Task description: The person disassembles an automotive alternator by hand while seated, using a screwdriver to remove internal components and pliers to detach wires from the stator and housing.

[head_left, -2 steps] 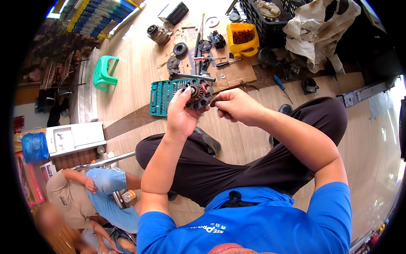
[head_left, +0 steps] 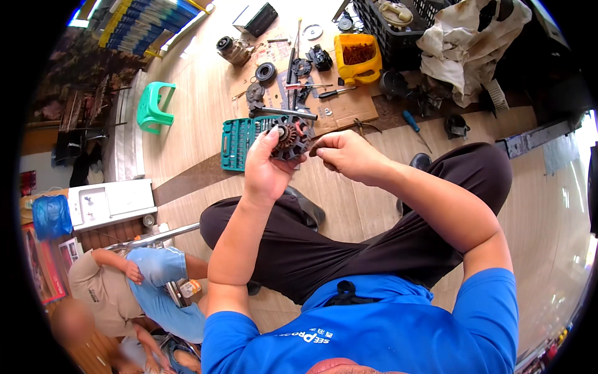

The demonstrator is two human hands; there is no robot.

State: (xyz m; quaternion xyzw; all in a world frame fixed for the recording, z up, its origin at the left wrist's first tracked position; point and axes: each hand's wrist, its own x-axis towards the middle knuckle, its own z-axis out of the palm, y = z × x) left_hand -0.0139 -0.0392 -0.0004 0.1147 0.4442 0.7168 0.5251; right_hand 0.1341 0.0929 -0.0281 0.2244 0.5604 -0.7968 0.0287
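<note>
My left hand (head_left: 266, 171) grips a dark, round motor part (head_left: 293, 138) from below, its thumb along the near side. Notches run round the part's rim, coppery windings ring its middle, and a small red piece shows near the far edge. Just right of it, my right hand (head_left: 350, 156) is closed with thumb and forefinger pinched on a small dark piece (head_left: 313, 151), too small to name. That piece sits close to the part's rim; whether they touch I cannot tell. Behind the part lies an open green socket set case (head_left: 234, 144), partly covered by it.
Cardboard (head_left: 355, 112) on the floor bears a metal tube (head_left: 289, 113), a screwdriver (head_left: 336, 93) and pliers (head_left: 366, 126). A cut yellow jug (head_left: 358, 76) holds rusty bits. A green stool (head_left: 154, 107) stands left; a seated person (head_left: 112, 280) is lower left.
The motor part and my left hand have shifted very slightly left and nearer. My right hand stays almost in place, still pinching.
</note>
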